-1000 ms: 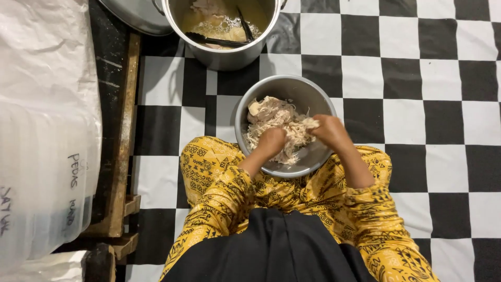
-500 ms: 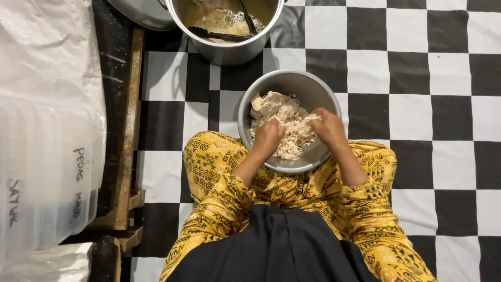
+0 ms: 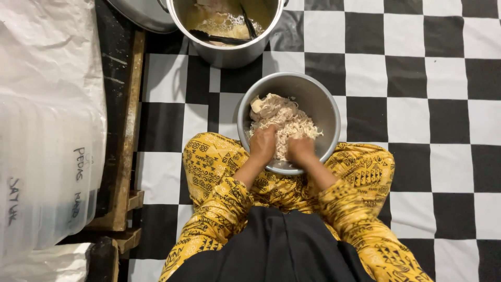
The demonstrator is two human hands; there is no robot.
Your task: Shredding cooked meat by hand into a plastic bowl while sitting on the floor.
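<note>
Pale shredded meat (image 3: 284, 122) lies in the steel bowl (image 3: 318, 99) on the checkered floor (image 3: 417, 78). Left hand (image 3: 263, 146) and right hand (image 3: 300, 150) both pinch meat; better pull thin strands, low over the bowl.

The right hand (image 3: 301, 149), a second ago raised over the far side of the shredded chicken (image 3: 282, 122), has dropped to the near rim of the steel bowl (image 3: 318, 96), now level with the left hand (image 3: 263, 145) and close beside it.
</note>
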